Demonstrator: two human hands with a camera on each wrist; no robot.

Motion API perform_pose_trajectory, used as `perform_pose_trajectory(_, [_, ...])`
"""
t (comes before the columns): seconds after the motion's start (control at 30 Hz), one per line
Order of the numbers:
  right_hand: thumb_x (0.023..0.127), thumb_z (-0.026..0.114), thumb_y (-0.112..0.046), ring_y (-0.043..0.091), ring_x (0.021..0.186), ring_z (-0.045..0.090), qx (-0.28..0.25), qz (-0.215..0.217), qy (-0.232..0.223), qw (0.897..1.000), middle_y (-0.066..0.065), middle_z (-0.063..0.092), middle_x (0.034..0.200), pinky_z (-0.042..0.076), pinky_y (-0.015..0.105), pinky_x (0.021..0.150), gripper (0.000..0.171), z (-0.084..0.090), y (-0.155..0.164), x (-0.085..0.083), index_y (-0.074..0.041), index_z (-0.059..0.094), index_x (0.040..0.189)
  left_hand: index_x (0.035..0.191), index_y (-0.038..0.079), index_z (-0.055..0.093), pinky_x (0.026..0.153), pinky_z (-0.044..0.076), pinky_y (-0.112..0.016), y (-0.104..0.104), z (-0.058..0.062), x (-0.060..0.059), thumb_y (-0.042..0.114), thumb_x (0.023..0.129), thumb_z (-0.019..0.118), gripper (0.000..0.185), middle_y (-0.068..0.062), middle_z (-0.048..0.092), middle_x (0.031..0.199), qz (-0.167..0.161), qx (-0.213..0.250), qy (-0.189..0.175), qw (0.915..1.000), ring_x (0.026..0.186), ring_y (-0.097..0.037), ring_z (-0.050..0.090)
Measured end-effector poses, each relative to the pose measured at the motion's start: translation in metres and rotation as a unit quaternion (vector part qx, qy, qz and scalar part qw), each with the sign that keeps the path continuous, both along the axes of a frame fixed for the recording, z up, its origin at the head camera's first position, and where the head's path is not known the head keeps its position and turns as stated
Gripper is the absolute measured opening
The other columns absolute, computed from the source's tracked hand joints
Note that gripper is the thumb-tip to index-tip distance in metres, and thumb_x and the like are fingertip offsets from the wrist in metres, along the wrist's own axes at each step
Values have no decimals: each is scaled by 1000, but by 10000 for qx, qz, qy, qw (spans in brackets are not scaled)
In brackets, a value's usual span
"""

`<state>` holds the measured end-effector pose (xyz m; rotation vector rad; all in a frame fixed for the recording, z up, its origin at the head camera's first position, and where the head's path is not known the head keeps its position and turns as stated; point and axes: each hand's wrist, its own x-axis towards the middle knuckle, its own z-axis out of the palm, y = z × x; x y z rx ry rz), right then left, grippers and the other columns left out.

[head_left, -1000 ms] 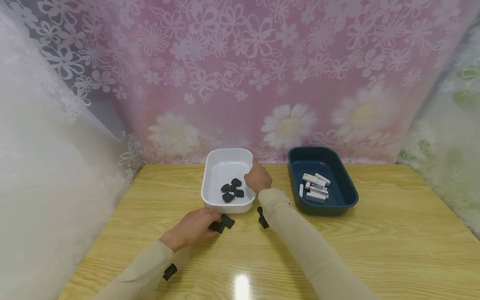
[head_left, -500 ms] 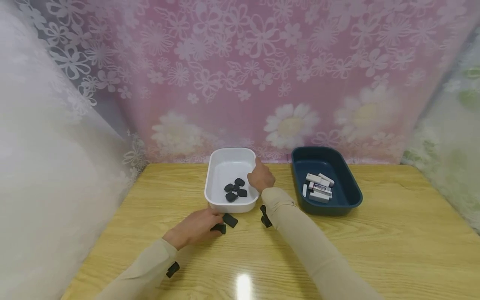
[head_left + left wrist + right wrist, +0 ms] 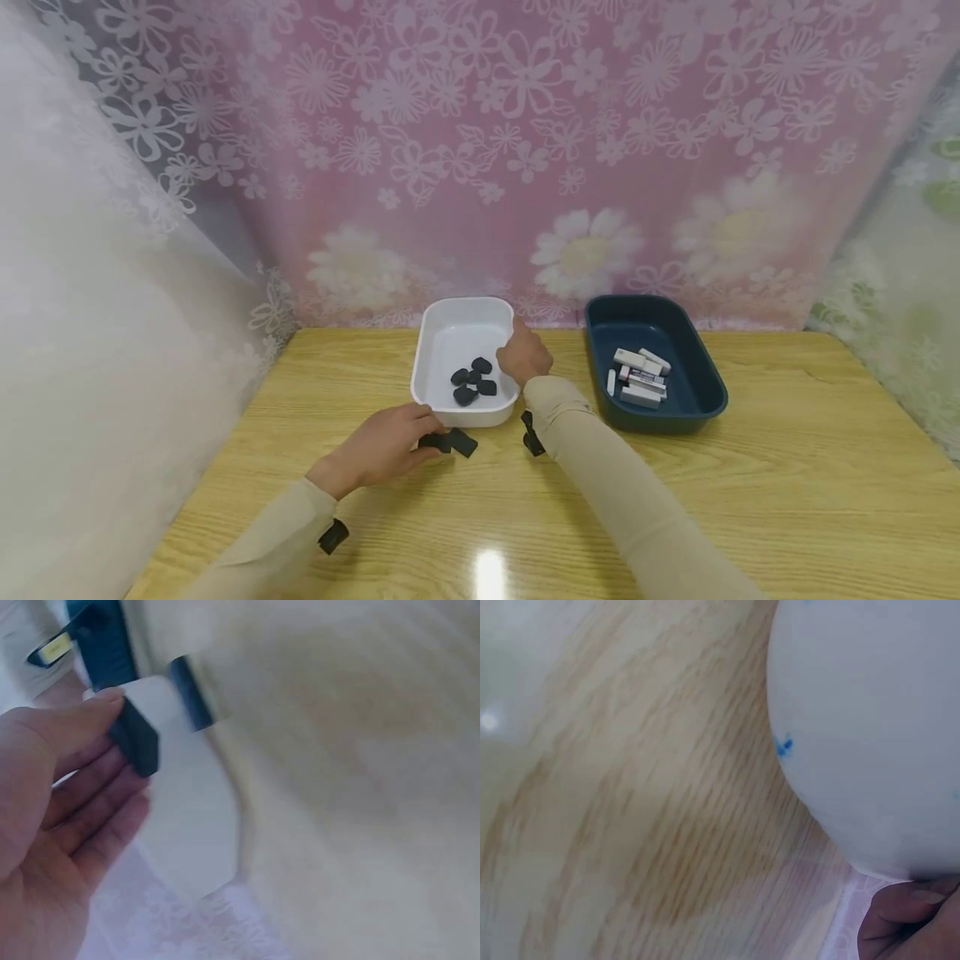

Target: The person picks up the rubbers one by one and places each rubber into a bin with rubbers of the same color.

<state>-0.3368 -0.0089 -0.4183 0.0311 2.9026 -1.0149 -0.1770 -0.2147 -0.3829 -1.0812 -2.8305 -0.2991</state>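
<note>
Wood-grain table, floral pink curtain behind

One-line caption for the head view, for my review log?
Left hand pinches a black eraser beside the white tray; right hand holds the tray's rim; blue tray holds white erasers.
</note>
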Motion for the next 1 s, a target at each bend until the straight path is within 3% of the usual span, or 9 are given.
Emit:
perform_pose_trajectory(0.2, [83,58,-13,33,91,63,21,-91,43,9999,15,63,114,50,47,74,62,2,3,-3,-16,39,143,101,11,68,69,49,-31,4,22,-25,24,86,74,21,2,63,95,206,775,434,9958,81,-12,60])
perform_pose_trajectory(0.4, [83,60,-14,33,90,63,200,-169,73,9996,15,65,111,50,47,73,64,3,4,-4,-17,39,143,102,9,68,71,49,-34,11,20,-66,19,87,72,18,0,63,94,642,1261,319,9894,82,-17,61])
perform_pose_trajectory(0.67, [85,63,-17,32,90,64,439,-166,74,9989,15,65,111,50,46,71,66,4,-2,-1,-17,36,146,104,4,66,76,49,-38,12,9,-111,16,89,70,19,-7,63,96,1030,947,-40,9901,85,-24,61])
perform_pose_trajectory(1.0, [85,65,-19,32,89,65,627,-235,70,9977,15,66,109,51,46,71,67,3,-4,1,-16,37,145,103,7,66,76,48,-37,24,-2,-135,18,91,68,16,-4,60,93,922,-25,-201,9955,83,-20,58])
